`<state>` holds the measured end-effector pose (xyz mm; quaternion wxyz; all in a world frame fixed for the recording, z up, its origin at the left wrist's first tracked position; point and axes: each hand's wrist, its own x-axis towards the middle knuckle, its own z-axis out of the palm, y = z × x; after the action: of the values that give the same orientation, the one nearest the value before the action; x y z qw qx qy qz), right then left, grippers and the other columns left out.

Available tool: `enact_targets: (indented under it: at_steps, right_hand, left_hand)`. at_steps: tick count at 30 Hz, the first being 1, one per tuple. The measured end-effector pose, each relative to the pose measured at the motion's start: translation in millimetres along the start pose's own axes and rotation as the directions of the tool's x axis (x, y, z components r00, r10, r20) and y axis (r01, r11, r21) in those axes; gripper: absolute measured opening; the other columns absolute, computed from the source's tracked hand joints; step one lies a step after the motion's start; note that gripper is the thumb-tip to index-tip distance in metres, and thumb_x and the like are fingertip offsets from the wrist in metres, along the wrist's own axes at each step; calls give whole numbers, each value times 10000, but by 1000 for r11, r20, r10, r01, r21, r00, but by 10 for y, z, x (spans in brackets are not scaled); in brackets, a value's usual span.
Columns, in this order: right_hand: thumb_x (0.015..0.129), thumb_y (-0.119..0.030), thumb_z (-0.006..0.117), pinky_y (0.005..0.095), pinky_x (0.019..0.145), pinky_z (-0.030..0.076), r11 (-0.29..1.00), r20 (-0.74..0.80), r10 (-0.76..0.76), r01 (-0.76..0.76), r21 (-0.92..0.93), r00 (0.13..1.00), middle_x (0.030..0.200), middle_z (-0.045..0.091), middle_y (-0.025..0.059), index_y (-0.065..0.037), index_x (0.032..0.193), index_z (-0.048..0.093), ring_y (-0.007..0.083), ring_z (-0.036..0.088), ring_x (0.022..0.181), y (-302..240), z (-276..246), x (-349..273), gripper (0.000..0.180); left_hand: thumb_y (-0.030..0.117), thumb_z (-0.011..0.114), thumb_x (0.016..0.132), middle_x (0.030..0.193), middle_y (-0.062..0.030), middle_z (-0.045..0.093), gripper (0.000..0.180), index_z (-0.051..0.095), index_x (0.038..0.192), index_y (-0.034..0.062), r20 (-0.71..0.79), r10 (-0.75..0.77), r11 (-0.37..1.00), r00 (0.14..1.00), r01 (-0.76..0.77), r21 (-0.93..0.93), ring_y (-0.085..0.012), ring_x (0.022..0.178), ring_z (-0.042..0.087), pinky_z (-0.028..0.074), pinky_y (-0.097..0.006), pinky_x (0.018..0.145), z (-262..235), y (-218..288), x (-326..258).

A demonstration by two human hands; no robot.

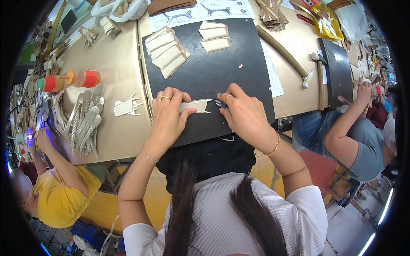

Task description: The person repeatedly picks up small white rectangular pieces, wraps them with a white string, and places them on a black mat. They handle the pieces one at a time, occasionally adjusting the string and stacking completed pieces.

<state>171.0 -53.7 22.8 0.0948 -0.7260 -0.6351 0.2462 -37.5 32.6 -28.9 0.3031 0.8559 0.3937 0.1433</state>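
Observation:
A small cream strap piece [197, 106] with thin strips at its right end lies between my hands, low over the black board [205, 72]. My left hand [170, 112] pinches its left end with thumb and fingers. At the other end, my right hand [245, 109] pinches the thin strips, and a loose narrow strip [230, 138] hangs over the board's front edge. Farther back on the board, cream pieces lie in two overlapping rows, a longer row [167, 52] at left and a shorter row [214, 37] at right.
Left of the board lie a finished-looking cream piece [127, 106], braided silvery straps [89, 121] and orange-red bottles [83, 78]. To the right are a hammer [321, 72], a long-handled tool [284, 55] and a yellow tray [328, 21]. Co-workers sit at left [64, 196] and right [354, 132].

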Motion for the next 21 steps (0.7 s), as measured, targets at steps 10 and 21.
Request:
enact_targets:
  at_steps: [10, 21]
  right_hand:
    - [878, -79, 712, 441, 670, 585, 997, -40, -72, 71, -37, 997, 1054, 594, 121, -5, 1083, 698, 351, 709, 745, -57, 26, 77, 218]
    - [891, -100, 714, 476, 750, 587, 998, -159, 8, 1, 57, 987, 1066, 594, 128, -47, 1111, 696, 389, 702, 838, 108, 18, 98, 228]
  left_hand:
    - [171, 824, 833, 1057, -86, 589, 283, 639, 1018, 63, -62, 49, 999, 997, -50, -7, -304, 1018, 526, 391, -408, 909, 31, -5, -23]
    - [180, 808, 848, 986, -41, 638, 243, 652, 1020, 107, -47, 29, 998, 998, -31, -50, -281, 984, 555, 363, -418, 901, 24, -17, -26]
